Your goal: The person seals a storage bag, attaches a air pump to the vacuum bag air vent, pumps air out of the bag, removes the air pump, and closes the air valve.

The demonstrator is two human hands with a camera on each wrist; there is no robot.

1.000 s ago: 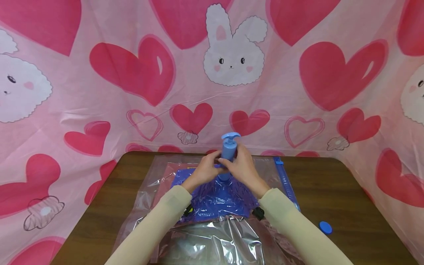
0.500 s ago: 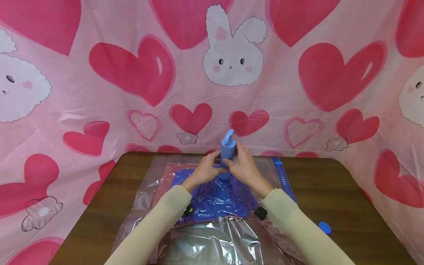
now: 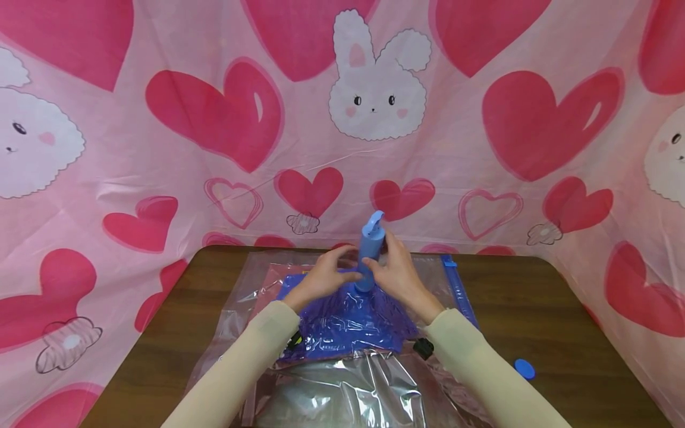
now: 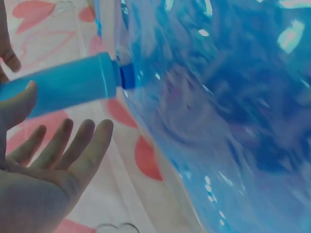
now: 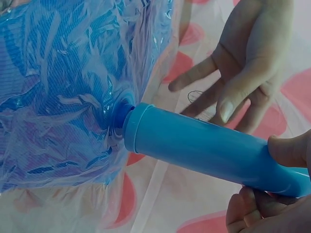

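Observation:
A light blue hand pump (image 3: 370, 252) stands nearly upright on the vacuum storage bag (image 3: 342, 392). Its narrow darker nozzle (image 5: 121, 114) meets the bag's valve in the right wrist view. My right hand (image 3: 398, 273) grips the pump's barrel, thumb on the near side. Spread and slightly bent, the fingers of my left hand (image 3: 323, 276) sit just left of the barrel; the left wrist view shows its palm (image 4: 34, 194) holding nothing. Inside the clear bag lies folded blue-purple cloth (image 3: 348, 333), wrinkled under the film.
Along the bag's right edge runs a blue zip strip (image 3: 459, 285) with a slider. A round blue cap (image 3: 525, 369) lies on the brown wooden table (image 3: 535, 309) at right. Behind hangs a pink curtain (image 3: 299, 142) with hearts and rabbits.
The pump's top handle has turned from crosswise to nearly end-on. My left hand has loosened from the barrel and shifted slightly left. The pump leans a little more to the right.

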